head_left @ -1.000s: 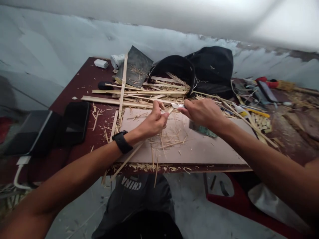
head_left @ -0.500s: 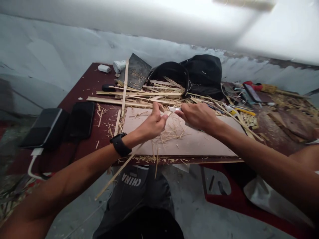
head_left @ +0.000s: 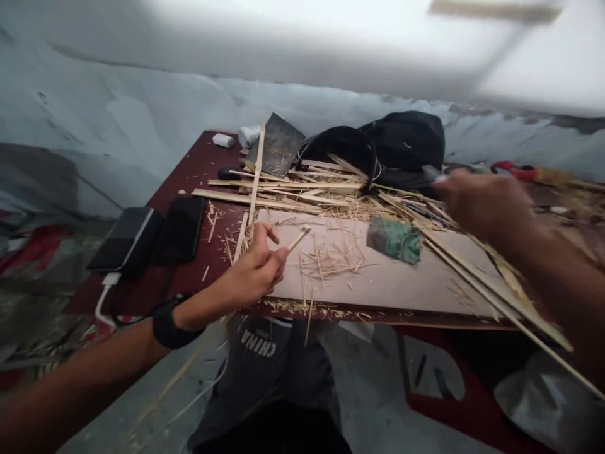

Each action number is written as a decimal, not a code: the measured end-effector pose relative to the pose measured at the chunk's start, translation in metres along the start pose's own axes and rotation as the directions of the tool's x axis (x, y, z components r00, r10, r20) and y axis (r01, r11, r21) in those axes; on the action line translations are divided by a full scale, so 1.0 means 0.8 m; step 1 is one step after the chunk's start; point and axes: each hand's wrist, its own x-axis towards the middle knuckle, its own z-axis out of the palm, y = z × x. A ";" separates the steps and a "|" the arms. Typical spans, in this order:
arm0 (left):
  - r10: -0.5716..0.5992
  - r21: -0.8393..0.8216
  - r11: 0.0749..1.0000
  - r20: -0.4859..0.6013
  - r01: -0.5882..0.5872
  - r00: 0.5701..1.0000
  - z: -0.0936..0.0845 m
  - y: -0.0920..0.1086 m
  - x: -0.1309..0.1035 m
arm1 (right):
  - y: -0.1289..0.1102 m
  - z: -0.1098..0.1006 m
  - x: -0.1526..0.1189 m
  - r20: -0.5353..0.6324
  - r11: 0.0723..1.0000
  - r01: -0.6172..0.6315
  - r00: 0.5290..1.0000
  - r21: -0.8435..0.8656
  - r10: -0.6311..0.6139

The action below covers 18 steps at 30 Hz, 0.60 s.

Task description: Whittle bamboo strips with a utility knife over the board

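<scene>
My left hand [head_left: 262, 265] is closed on a thin bamboo strip [head_left: 299, 238], above the left part of a pale board [head_left: 340, 287]. One end of the strip sticks out past my thumb; its other part trails down behind my forearm. My right hand [head_left: 486, 198], smeared by motion, is raised over the right side of the table, closed on a knife. The knife's short blade [head_left: 432, 173] points left. Loose shavings [head_left: 335, 255] lie on the board between my hands. A green and grey flat piece [head_left: 397, 239] rests near the board's back edge.
Bamboo strips [head_left: 293, 186] are heaped along the back before a black container [head_left: 340, 151] and a black bag [head_left: 406, 142]. A phone [head_left: 179, 230] and a power bank with a cable [head_left: 125, 236] lie at left. Long strips [head_left: 496, 287] cross the right side.
My right hand has moved the knife away from the strip, to the right and up. My left hand has drawn left and down with the strip. The green and grey piece has come into view.
</scene>
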 end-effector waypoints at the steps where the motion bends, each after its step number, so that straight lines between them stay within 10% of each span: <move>1: 0.006 -0.008 1.000 0.023 -0.005 1.000 0.007 0.002 0.010 | -0.024 0.009 -0.007 0.034 0.992 0.118 0.992 0.034 -0.119; 4: 0.037 0.025 0.999 0.067 -0.039 0.997 0.032 0.007 0.030 | -0.108 0.023 -0.033 0.082 0.898 0.395 0.906 0.195 -0.416; 8: 0.081 0.136 0.986 0.086 -0.093 0.993 0.046 0.007 0.031 | -0.175 0.014 -0.058 0.149 0.883 0.412 0.881 0.223 -0.449; 18: 0.213 0.449 0.878 -0.055 -0.167 0.975 0.052 0.002 0.037 | -0.172 0.042 -0.053 0.127 0.908 0.394 0.902 0.145 -0.412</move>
